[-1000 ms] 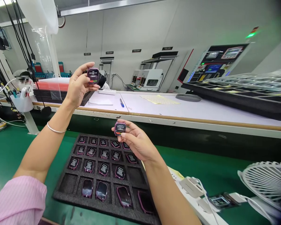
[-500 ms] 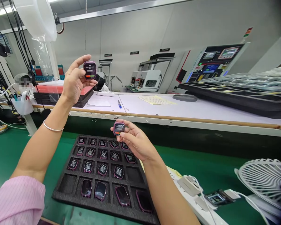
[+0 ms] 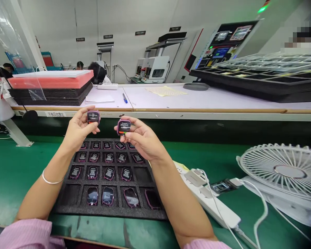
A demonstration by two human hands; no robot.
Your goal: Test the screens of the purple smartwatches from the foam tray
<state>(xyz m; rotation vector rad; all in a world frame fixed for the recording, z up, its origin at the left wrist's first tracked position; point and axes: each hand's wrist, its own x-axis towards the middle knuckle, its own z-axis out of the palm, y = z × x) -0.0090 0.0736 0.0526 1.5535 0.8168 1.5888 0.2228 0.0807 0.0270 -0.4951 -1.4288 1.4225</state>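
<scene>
Between the thumb and fingers of my left hand [image 3: 77,129] is a purple-framed smartwatch [image 3: 93,117], its lit screen facing me with text and a red strip. My right hand [image 3: 145,140] pinches a second smartwatch [image 3: 123,127], also lit, with text and a red and green strip. The two watches are held side by side, a small gap apart, above the far edge of a black foam tray [image 3: 67,208]. Several strapless watches lie in the tray's compartments. Those in the back rows have text on their screens; the front-row watches [image 3: 107,196] look dark. Two compartments hold no watch.
To the right lie a white power strip [image 3: 212,205] with cables, a small plugged-in device [image 3: 221,186] and a white fan [image 3: 280,169]. A raised shelf [image 3: 155,100] crosses behind, bearing stacked black trays [image 3: 248,86], a red-topped stack [image 3: 52,83] and a blue pen [image 3: 124,98].
My left hand has come down from high up with its watch, to about the right hand's level. The right hand's watch has shifted slightly. My view has tilted down and turned a little right.
</scene>
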